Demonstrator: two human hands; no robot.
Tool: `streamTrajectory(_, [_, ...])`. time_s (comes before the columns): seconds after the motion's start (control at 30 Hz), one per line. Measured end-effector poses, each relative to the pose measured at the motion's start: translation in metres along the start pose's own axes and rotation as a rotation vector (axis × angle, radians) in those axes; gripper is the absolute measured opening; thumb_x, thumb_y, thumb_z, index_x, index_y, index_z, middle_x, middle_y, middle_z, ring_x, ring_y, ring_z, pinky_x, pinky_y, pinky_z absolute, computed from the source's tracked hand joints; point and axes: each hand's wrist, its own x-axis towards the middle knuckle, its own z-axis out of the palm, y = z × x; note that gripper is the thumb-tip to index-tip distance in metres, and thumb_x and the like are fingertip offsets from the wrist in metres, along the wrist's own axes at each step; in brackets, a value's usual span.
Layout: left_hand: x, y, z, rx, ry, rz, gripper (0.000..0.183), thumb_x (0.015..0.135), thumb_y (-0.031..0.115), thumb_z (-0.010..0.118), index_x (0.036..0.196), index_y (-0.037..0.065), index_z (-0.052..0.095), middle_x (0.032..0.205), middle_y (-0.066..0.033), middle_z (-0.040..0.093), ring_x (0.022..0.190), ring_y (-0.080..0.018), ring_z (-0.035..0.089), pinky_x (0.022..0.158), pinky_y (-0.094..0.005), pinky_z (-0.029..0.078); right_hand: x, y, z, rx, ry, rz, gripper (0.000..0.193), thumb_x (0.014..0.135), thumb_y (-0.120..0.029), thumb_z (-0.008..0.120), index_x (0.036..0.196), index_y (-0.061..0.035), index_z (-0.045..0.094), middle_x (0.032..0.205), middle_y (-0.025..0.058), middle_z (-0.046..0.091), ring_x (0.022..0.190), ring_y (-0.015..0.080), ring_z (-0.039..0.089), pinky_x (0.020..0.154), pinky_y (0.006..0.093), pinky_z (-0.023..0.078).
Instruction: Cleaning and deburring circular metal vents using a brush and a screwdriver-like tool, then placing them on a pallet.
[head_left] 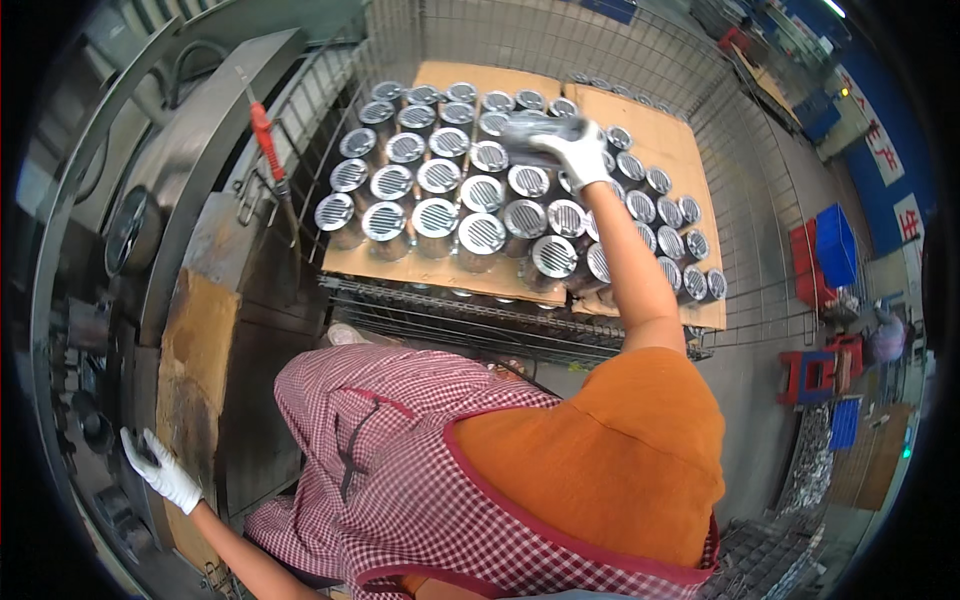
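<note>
My right hand (pixel 582 158), in a white glove, reaches over the wire cage and is closed on a shiny metal cylinder (pixel 535 138). Motion blurs the cylinder, which is tilted onto its side above the others. Beneath it stand rows of upright metal cylinders with round slotted tops (pixel 482 233), resting on brown cardboard sheets (pixel 440 268). My left hand (pixel 168 478), also gloved in white, is at the lower left with fingers apart and nothing visible in it. Close to its fingertips is a dark round metal part (pixel 92 420) on the machine side.
Wire mesh walls (pixel 740 200) surround the cylinders. A red-handled tool (pixel 265 140) hangs at the left beside a scorched board (pixel 195 350) and a metal machine frame (pixel 215 95). At far right are a blue bin (pixel 835 245), red stools (pixel 808 378) and another person (pixel 888 335).
</note>
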Motion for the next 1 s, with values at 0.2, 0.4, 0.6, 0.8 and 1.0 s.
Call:
streamTrajectory(0.2, [-0.002,0.002,0.020,0.311,-0.179,0.320,0.044,0.096,0.021,0.056,0.135,0.002,0.046,0.138,-0.0159,0.049,0.127,-0.0306,0.046,0.107,-0.0379,0.035,0.043,0.129,-0.124,-0.599,0.492,0.388,0.093,0.059,-0.051,0.080,0.138,-0.0218,0.040,0.129,0.0245,0.042,0.117,0.0427,0.050,0.097,0.0482,0.046])
streamTrajectory(0.4, [-0.002,0.039,0.039,0.407,-0.227,0.207,0.045,0.096,0.024,0.056,0.134,0.002,0.047,0.137,-0.0143,0.050,0.127,-0.0289,0.046,0.106,-0.0362,0.035,0.045,0.190,-0.228,-0.844,0.733,0.594,0.080,0.066,-0.049,0.076,0.136,-0.0279,0.041,0.126,0.0198,0.043,0.114,0.0387,0.053,0.091,0.0473,0.050])
streamTrajectory(0.6, [0.002,0.078,0.063,0.463,-0.293,0.251,0.044,0.095,0.023,0.057,0.135,0.006,0.047,0.135,-0.0135,0.051,0.125,-0.0296,0.048,0.104,-0.0356,0.037,0.011,0.262,-0.286,-0.962,0.677,0.862,0.078,0.069,-0.046,0.076,0.137,-0.0324,0.040,0.131,0.0184,0.042,0.114,0.0392,0.053,0.088,0.0453,0.052])
streamTrajectory(0.8, [0.021,0.097,0.087,0.458,-0.340,0.444,0.044,0.094,0.020,0.058,0.135,0.007,0.048,0.134,-0.0141,0.053,0.122,-0.0305,0.052,0.101,-0.0358,0.041,-0.030,0.444,-0.313,-0.816,0.185,1.225,0.070,0.083,-0.064,0.051,0.141,-0.0264,0.044,0.151,0.0162,0.032,0.135,0.0392,0.037,0.104,0.0537,0.037])
streamTrajectory(1.0, [-0.013,0.109,0.043,0.412,-0.372,0.197,0.040,0.093,0.014,0.057,0.130,0.003,0.052,0.130,-0.0165,0.056,0.121,-0.0288,0.053,0.102,-0.0352,0.040,0.012,0.355,-0.244,-0.998,0.231,1.088,0.062,0.089,-0.057,0.043,0.139,-0.0213,0.046,0.150,0.0123,0.036,0.138,0.0386,0.030,0.107,0.0585,0.028])
